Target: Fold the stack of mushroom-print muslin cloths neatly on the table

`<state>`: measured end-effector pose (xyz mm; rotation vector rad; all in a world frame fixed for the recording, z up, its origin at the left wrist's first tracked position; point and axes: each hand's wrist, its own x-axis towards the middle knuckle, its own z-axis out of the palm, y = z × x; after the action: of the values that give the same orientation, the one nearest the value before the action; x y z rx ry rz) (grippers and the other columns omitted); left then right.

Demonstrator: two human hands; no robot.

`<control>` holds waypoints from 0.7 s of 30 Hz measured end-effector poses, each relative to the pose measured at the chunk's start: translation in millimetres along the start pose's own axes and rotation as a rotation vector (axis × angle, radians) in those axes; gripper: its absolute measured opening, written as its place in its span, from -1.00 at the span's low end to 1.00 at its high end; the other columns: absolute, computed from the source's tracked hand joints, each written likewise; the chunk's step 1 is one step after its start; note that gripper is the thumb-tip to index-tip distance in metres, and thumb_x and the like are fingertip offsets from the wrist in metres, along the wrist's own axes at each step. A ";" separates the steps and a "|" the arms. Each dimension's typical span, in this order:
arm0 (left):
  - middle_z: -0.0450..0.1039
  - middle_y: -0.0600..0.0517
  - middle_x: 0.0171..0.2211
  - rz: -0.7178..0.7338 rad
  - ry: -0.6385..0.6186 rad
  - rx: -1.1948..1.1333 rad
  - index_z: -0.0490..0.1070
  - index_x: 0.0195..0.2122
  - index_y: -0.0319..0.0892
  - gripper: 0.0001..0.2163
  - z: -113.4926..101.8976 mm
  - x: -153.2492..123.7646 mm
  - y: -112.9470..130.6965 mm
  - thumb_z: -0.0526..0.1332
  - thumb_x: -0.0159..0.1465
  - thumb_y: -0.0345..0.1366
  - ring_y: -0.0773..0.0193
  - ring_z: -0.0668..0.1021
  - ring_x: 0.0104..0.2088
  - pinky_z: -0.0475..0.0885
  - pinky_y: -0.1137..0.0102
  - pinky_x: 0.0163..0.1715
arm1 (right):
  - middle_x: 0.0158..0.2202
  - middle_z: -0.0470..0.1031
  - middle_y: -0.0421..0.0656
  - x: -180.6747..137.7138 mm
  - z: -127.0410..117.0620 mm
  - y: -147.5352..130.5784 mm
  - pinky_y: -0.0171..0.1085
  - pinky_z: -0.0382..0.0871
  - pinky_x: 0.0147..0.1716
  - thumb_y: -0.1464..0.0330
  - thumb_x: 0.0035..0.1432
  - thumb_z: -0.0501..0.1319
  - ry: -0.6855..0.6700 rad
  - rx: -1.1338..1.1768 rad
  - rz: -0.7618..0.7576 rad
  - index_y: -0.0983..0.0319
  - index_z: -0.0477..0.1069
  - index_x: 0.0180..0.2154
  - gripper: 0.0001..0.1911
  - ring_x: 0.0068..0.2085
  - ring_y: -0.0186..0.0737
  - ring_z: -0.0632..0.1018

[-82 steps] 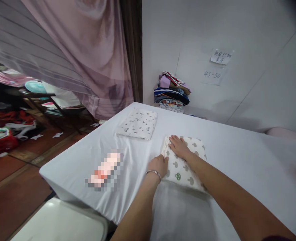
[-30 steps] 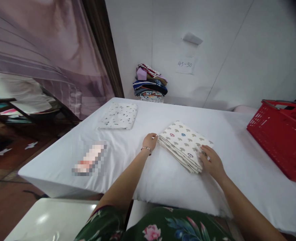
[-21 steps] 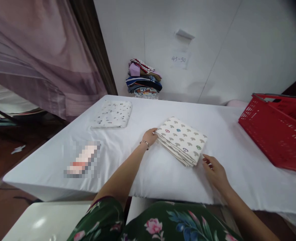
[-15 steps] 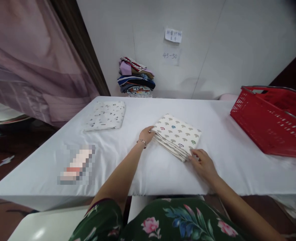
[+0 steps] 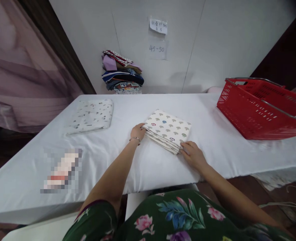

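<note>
A folded cream cloth with a mushroom print (image 5: 168, 130) lies in the middle of the white-covered table (image 5: 213, 110). My left hand (image 5: 137, 131), a bangle on its wrist, is closed on the cloth's left corner. On the cloth's near right corner rests my right hand (image 5: 192, 154), its fingers curled against the stacked edges. A second folded cloth with small dark specks (image 5: 91, 115) sits flat at the table's far left, away from both hands.
A red plastic basket (image 5: 260, 107) stands on the table's right end. A pile of folded clothes (image 5: 122, 76) leans at the wall behind the table, under two paper notes (image 5: 158, 36). A blurred-out object (image 5: 61, 171) lies near left. A pink curtain (image 5: 24, 67) hangs left.
The view has swung right, bringing the red basket in. My right hand left the top of the mushroom cloth and came to its near right corner; my left hand stayed at the left corner.
</note>
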<state>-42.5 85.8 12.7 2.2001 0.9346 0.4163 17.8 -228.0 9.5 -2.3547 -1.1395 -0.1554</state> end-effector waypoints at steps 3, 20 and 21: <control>0.49 0.05 -0.12 -0.012 -0.004 -0.031 0.44 -0.02 -0.05 -0.67 0.0 1.8 -2.0 0.09 0.19 -0.32 0.23 0.49 -0.16 0.35 0.42 -0.10 | -0.12 0.41 -0.11 0.2 3.1 1.9 -0.17 0.36 -0.11 0.23 0.23 0.01 -0.021 -0.014 0.009 0.09 0.39 -0.03 -0.67 -0.07 -0.13 0.40; 0.52 0.07 -0.16 -0.119 0.000 -0.189 0.50 -0.10 -0.08 -0.67 1.5 7.2 -9.4 0.09 0.15 -0.39 0.26 0.51 -0.19 0.36 0.45 -0.17 | -0.18 0.44 -0.07 -3.6 7.3 -0.6 -0.21 0.34 -0.17 0.27 0.28 -0.05 -0.132 -0.106 -0.141 0.18 0.42 -0.12 -0.69 -0.14 -0.15 0.41; 0.52 0.07 -0.16 -0.130 -0.001 -0.192 0.50 -0.10 -0.08 -0.68 1.5 7.7 -9.3 0.09 0.14 -0.39 0.26 0.51 -0.19 0.36 0.45 -0.17 | -0.17 0.44 -0.07 -4.1 7.8 -0.1 -0.21 0.34 -0.17 0.27 0.27 -0.02 -0.132 -0.111 -0.151 0.18 0.41 -0.10 -0.70 -0.14 -0.15 0.41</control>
<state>-41.1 95.3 5.3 1.9549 0.9880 0.4248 14.1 -227.0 1.5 -2.4046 -1.4072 -0.1202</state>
